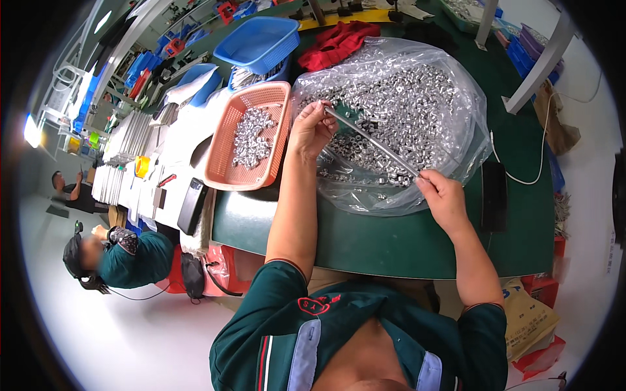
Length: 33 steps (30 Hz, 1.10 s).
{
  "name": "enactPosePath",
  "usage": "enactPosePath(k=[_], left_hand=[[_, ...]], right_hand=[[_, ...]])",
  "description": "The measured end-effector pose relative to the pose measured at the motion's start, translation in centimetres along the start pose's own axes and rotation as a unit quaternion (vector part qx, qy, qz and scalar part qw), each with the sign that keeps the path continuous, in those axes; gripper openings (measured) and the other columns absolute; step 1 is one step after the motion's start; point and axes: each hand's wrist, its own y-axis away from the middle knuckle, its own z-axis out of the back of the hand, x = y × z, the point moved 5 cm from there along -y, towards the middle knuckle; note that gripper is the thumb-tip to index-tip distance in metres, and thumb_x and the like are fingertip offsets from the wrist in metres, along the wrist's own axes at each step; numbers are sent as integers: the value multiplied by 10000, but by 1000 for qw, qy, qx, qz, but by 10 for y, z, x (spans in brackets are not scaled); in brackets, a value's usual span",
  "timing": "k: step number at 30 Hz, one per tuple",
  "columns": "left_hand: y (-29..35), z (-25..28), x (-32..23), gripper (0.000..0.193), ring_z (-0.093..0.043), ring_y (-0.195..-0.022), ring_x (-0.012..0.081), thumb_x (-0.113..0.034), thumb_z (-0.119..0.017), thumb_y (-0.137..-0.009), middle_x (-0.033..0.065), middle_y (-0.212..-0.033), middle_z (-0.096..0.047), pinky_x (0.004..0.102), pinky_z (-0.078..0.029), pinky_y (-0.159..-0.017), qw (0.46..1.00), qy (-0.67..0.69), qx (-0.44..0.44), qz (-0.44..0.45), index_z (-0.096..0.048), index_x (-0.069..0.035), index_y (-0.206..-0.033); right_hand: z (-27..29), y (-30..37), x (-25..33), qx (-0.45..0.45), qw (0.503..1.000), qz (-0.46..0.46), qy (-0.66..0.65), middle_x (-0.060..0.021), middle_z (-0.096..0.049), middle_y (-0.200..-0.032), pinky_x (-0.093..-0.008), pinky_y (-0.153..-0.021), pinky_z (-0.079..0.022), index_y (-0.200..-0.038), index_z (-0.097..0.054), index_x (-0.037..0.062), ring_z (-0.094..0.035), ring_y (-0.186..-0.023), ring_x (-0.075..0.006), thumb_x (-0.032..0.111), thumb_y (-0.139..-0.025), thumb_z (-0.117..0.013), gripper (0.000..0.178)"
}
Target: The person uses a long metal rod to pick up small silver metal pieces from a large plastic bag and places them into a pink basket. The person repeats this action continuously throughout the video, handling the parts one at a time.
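Note:
A thin grey metal rod (373,142) slants across in front of me, its far end at the left. My left hand (312,130) pinches that end, and my right hand (442,197) grips the lower right end. Under the rod, a clear plastic bag (466,98) lies spread out, holding a heap of small silvery metal parts (417,98). Beside my left hand stands a pink plastic basket (215,156) with a smaller pile of similar metal parts (253,135) in it. Whether any small part sits on the rod is too fine to tell.
Behind the pink basket are a blue basket (257,45) and a red cloth (339,44). A black flat case (493,195) lies at the right of the green table (391,244). Grey metal posts (541,65) rise at the far right. Another person (134,260) sits at the left.

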Motion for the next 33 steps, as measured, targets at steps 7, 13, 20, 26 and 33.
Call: enactPosePath(k=[7,13,20,26,33], left_hand=[[9,-5,-18,152,-569,-664,116,-148,-701,-853,28,-775,-626,237,-458,-621,965,-261,-40,-9,-644,-21,-913],[3,-30,-2,240,-569,-684,107,-147,-712,-839,25,-815,-633,245,-459,-637,940,-338,-37,28,-647,-6,-1022],[-36,3,-8,245,-635,-872,376,-214,-694,-764,194,-900,-659,450,-495,-763,511,-838,-150,-117,-677,-74,-965],[-39,1,0,190,-628,-867,388,-182,-710,-742,193,-885,-665,458,-483,-783,431,-887,-144,-77,-660,-41,-859],[-19,5,-2,94,-617,-728,178,-71,-665,-850,86,-746,-638,307,-517,-650,986,-126,-105,12,-605,0,-833]], right_hand=[[10,0,19,-71,987,119,82,-123,-609,-656,-337,-516,-430,-926,-648,59,-602,-585,-300,178,-869,-641,133],[3,1,1,-53,998,19,-16,-78,-550,-591,-294,-501,-396,-944,-645,39,-507,-499,-148,166,-882,-636,141],[7,-3,-8,-77,994,6,-79,-44,-508,-560,-275,-500,-372,-947,-642,23,-446,-510,-79,158,-886,-630,149],[6,-2,-10,-70,994,-3,-85,-49,-512,-560,-273,-504,-371,-943,-649,26,-445,-511,-78,167,-883,-630,154],[5,-2,-7,-48,996,-10,-69,-62,-523,-563,-278,-504,-376,-941,-652,31,-457,-501,-94,167,-875,-638,152]])
